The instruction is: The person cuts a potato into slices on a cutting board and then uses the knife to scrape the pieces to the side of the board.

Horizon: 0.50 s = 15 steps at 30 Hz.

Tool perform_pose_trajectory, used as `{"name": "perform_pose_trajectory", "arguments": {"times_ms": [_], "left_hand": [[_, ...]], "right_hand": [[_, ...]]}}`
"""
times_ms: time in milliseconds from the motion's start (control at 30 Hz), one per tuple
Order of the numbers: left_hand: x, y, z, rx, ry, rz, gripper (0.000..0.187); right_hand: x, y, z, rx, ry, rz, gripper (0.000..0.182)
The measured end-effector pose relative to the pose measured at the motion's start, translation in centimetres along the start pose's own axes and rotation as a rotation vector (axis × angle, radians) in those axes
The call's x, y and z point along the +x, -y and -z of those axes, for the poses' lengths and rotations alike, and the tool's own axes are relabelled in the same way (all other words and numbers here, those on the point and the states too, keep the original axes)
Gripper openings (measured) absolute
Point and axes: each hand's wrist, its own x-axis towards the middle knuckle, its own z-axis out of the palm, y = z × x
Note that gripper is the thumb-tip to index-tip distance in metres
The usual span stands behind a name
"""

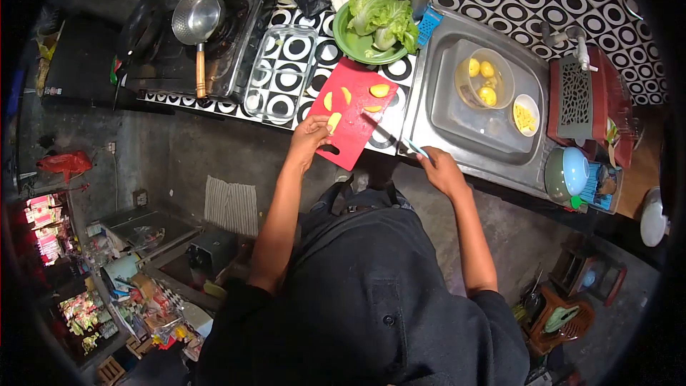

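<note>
Person stands at a tiled counter [391, 137], red cutting board [357, 80] right in front of the body, likely for easy reach by both hands. Left hand [309, 137] grasps a yellow potato piece [334, 122] between thumb and fingers, over the board's near-left part; a fingertip pinch, probably so the fingers sit well away from the blade. Right hand [441, 171] is wrapped around the blue handle of a knife [381, 126], blade pointing in over the board's right edge, apart from the held piece. Looks like a light, ready grip.

Four more yellow pieces [379, 91] lie spread on the board, not stacked, so each seems easy to pick up. Sink [443, 93] is just right of the board: clear tub [468, 96] in it with whole peeled potatoes, looks like in water, maybe to keep them from browning. White bowl [536, 106] beside the tub has small cut yellow bits, kept separate from the whole ones. Green basin [350, 46] with lettuce [368, 14] sits behind the board, out of the knife's way. Glass dish [251, 100] is left of the board, next to the stove [236, 64]. Can't tell what the dish is for.
</note>
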Motion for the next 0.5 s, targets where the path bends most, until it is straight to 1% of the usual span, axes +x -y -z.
{"name": "perform_pose_trajectory", "arguments": {"times_ms": [100, 133, 233, 267, 367, 500], "left_hand": [[0.1, 0.6, -0.7, 0.081, -0.043, -0.058, 0.025], [-0.1, 0.7, -0.9, 0.093, -0.066, -0.074, 0.024], [-0.3, 1.0, -1.7, 0.132, -0.161, -0.121, 0.024], [-0.6, 1.0, -2.0, 0.143, -0.175, -0.164, 0.024], [-0.7, 1.8, -2.4, 0.221, -0.208, -0.220, 0.021], [-1.9, 1.5, -4.1, 0.261, -0.274, -0.299, 0.016]], "right_hand": [[-0.1, -1.4, 2.9, -0.178, 0.091, 0.059, 0.032], [0.3, -1.5, 3.9, -0.216, 0.091, 0.076, 0.033], [2.9, -1.4, 6.5, -0.423, 0.162, 0.094, 0.035], [4.0, -1.5, 7.1, -0.413, 0.148, 0.141, 0.036], [7.5, -2.0, 8.3, -0.475, 0.203, 0.266, 0.036], [10.4, -0.7, 9.0, -0.518, 0.237, 0.296, 0.037]]}}
